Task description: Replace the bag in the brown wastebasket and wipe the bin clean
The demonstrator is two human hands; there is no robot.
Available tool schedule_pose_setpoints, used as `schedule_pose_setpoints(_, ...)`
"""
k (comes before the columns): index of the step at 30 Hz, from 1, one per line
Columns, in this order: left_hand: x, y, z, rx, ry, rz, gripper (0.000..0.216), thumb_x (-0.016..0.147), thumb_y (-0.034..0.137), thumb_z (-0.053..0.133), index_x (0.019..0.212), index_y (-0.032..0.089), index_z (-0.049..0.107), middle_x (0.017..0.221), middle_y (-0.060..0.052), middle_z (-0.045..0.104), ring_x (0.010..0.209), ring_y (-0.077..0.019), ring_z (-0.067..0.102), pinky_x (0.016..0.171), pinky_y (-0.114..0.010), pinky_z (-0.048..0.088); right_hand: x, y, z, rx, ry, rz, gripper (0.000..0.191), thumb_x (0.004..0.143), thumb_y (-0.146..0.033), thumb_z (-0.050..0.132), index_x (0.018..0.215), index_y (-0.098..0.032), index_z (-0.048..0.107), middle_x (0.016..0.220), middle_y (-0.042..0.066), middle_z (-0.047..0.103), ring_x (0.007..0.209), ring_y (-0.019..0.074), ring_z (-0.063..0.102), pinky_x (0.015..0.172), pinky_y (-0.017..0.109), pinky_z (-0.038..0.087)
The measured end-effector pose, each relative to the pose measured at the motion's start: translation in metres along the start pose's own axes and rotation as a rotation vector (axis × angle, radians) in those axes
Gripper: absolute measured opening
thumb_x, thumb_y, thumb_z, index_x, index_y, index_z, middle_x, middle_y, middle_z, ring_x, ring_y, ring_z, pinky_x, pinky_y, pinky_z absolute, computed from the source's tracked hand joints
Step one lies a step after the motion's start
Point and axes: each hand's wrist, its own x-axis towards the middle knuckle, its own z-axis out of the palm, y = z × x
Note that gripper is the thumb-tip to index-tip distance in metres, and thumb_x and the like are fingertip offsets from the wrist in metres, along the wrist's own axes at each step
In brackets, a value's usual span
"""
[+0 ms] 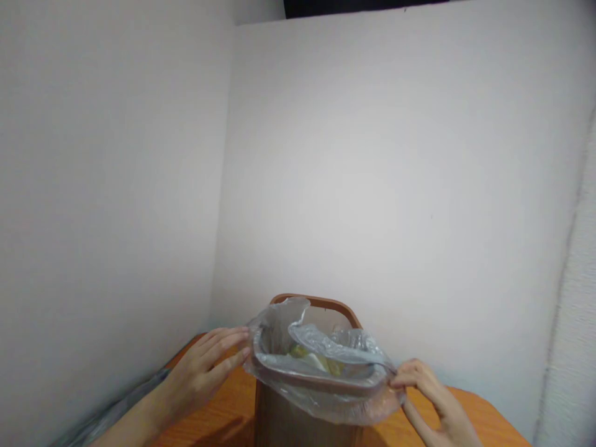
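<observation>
A brown trash bin [293, 413] stands upright in front of me with a clear plastic bag [326, 400] folded over its rim. At the bin's left side, my left hand [202, 366] has its fingers stretched out, their tips touching the bag at the rim. The thumb lies a little apart from the fingers. On the right, my right hand [431, 397] pinches the edge of the bag between thumb and fingers. Part of the bag's far side sags inward over the opening. Inside lies some yellow and white crumpled stuff [319, 360], partly covered by the plastic.
The bin rests on an orange-brown wooden table [228, 403]. A brown hoop [326, 303], maybe a handle or lid frame, rises behind the opening. Greyish plastic [125, 403] lies along the table's left edge. White walls [372, 174] meet in a corner behind.
</observation>
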Motion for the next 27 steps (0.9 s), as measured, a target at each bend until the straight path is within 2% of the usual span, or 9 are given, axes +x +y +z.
schedule_pose_setpoints(4,-0.012,0.013,0.014,-0.205,-0.074,-0.234,0.063,0.091,0.006,0.043,0.144,0.039,0.039,0.150,-0.006,0.046,0.137,-0.0233,0.046,0.110,-0.041,0.044,0.006,0.009,0.020,0.554,-0.084,0.469,0.034,0.084,-0.047,0.061,0.108,-0.024,0.071,0.113,0.010,0.070,0.109,0.0296,0.063,0.091,0.040,0.051)
schedule_pose_setpoints(7,-0.010,0.019,0.009,-0.356,0.037,-0.444,0.047,0.093,0.014,0.043,0.134,0.035,0.046,0.146,-0.007,0.047,0.135,-0.0247,0.045,0.112,-0.043,0.041,0.014,0.011,0.017,0.768,-0.048,0.616,0.045,0.082,-0.058,0.059,0.106,-0.022,0.072,0.112,0.012,0.071,0.109,0.0316,0.062,0.091,0.041,0.049)
schedule_pose_setpoints(11,0.029,0.009,-0.022,-0.465,0.271,-0.708,0.024,0.099,0.029,0.040,0.122,0.029,0.048,0.134,-0.007,0.052,0.130,-0.0232,0.046,0.113,-0.046,0.036,0.039,-0.002,-0.006,0.450,0.070,0.549,0.040,0.083,-0.059,0.059,0.101,-0.025,0.068,0.110,0.008,0.069,0.109,0.0279,0.058,0.094,0.037,0.044)
schedule_pose_setpoints(13,0.060,0.000,-0.037,-0.536,0.194,-0.760,0.027,0.098,0.037,0.043,0.123,0.027,0.048,0.127,-0.007,0.056,0.121,-0.0230,0.052,0.106,-0.043,0.042,0.058,-0.020,-0.014,0.296,0.051,0.438,0.036,0.085,-0.058,0.058,0.100,-0.026,0.066,0.107,0.006,0.067,0.109,0.0272,0.056,0.094,0.036,0.042)
schedule_pose_setpoints(16,0.104,-0.011,-0.040,-0.542,-0.019,-0.670,0.042,0.090,0.046,0.059,0.124,0.023,0.050,0.124,-0.008,0.057,0.115,-0.0233,0.054,0.097,-0.040,0.046,0.089,-0.053,-0.009,0.116,-0.143,0.263,0.030,0.085,-0.053,0.061,0.099,-0.027,0.064,0.105,0.004,0.066,0.104,0.0253,0.055,0.092,0.038,0.040)
schedule_pose_setpoints(19,0.129,-0.018,-0.019,-0.511,-0.194,-0.620,0.054,0.079,0.050,0.070,0.121,0.020,0.055,0.116,-0.008,0.061,0.104,-0.0227,0.057,0.085,-0.035,0.047,0.111,-0.072,0.011,-0.053,-0.304,0.133,0.033,0.071,-0.039,0.079,0.099,-0.027,0.065,0.105,0.004,0.064,0.103,0.0258,0.053,0.090,0.039,0.041)
schedule_pose_setpoints(21,0.135,-0.023,0.000,-0.524,-0.242,-0.637,0.038,0.079,0.050,0.069,0.100,0.019,0.063,0.097,-0.003,0.064,0.087,-0.0193,0.057,0.074,-0.030,0.044,0.119,-0.069,0.025,-0.103,-0.330,0.098,0.024,0.068,-0.031,0.080,0.086,-0.025,0.066,0.096,0.003,0.065,0.097,0.0252,0.054,0.086,0.038,0.041)
schedule_pose_setpoints(24,0.138,-0.035,0.029,-0.536,-0.214,-0.703,0.035,0.086,0.049,0.058,0.070,0.019,0.058,0.070,0.002,0.056,0.069,-0.0155,0.050,0.063,-0.027,0.036,0.129,-0.046,0.037,0.035,-0.264,0.193,0.015,0.078,-0.036,0.068,0.073,-0.022,0.065,0.077,0.001,0.065,0.077,0.0202,0.056,0.074,0.033,0.042)
schedule_pose_setpoints(27,0.140,-0.052,0.053,-0.529,-0.151,-0.803,0.035,0.091,0.045,0.049,0.067,0.020,0.052,0.064,0.003,0.049,0.066,-0.0151,0.047,0.061,-0.026,0.032,0.139,-0.017,0.041,0.158,-0.149,0.339,0.029,0.083,-0.047,0.057,0.074,-0.021,0.063,0.068,0.000,0.062,0.066,0.0176,0.055,0.064,0.030,0.042)
